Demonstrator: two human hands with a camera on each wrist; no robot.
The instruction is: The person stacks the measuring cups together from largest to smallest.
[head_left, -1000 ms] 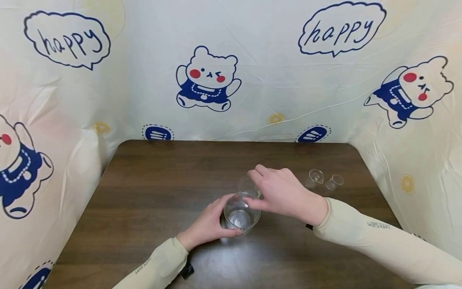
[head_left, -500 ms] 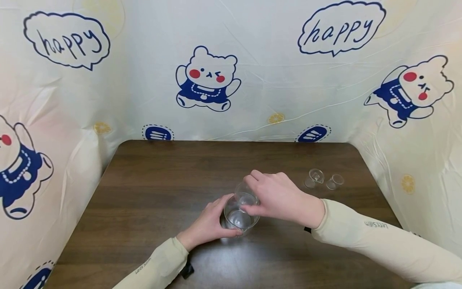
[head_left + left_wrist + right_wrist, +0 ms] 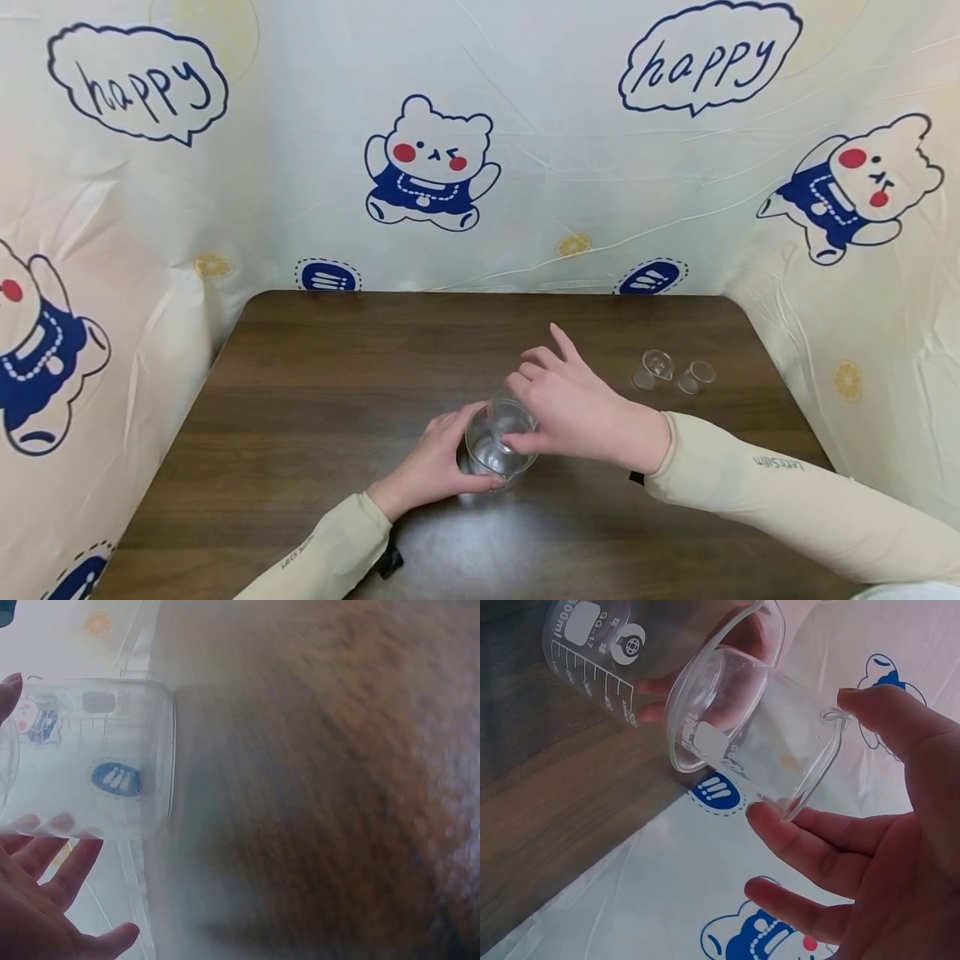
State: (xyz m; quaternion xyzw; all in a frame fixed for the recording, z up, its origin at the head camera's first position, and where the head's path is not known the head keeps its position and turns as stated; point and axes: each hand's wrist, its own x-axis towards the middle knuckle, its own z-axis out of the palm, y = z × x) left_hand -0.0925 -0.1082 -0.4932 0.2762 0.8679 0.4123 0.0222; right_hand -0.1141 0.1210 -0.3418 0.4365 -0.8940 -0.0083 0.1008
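Note:
A large clear glass beaker (image 3: 483, 454) stands upright on the table, its 500ml scale legible in the right wrist view. My left hand (image 3: 427, 460) grips it from the left, thumb at the near side and fingers at the far side. My right hand (image 3: 573, 408) pinches a smaller glass beaker (image 3: 780, 742) near its rim, between thumb and fingers. One finger of that hand sticks up, off the glass. The smaller beaker's base end sits within the large beaker's mouth, tilted in the head view. How deep it reaches is hard to tell through the glass.
Two small glass beakers, one with a spout (image 3: 654, 369) and a smaller one (image 3: 696, 377), stand at the right rear of the dark wooden table (image 3: 337, 375). A printed cloth (image 3: 540, 208) hangs around the table's back and sides.
My right hand has brought the smaller beaker down and slightly left, from behind the large beaker into its mouth. A finger has lifted. The left hand and the large beaker stay put.

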